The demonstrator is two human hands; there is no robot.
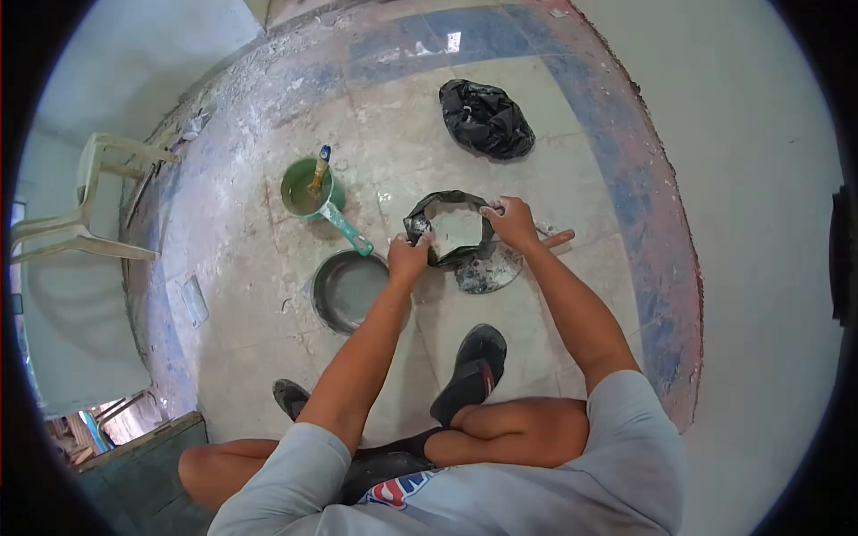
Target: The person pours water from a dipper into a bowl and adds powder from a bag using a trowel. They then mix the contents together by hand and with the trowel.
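A black plastic bag [447, 198] with its mouth spread wide stands on the floor in front of me, pale powder [456, 229] showing inside. My left hand [411, 254] pinches the near left part of its rim, and my right hand [511, 221] is closed on the right part. Just left of my left hand lies a round grey basin [344, 290], partly hidden by my forearm. Under and beside my right wrist rests a flat, powder-smeared tool [488, 273] with a wooden handle [559, 238]; the bag and my arm cover part of it.
A green dipper [295, 183] holds liquid and a paintbrush [320, 170]; its handle points toward the basin. Farther off sits a second black plastic bag [487, 121]. A plastic chair [85, 210] stands at left. White debris dots the tiled floor [241, 348], and a wall [751, 223] rises at right.
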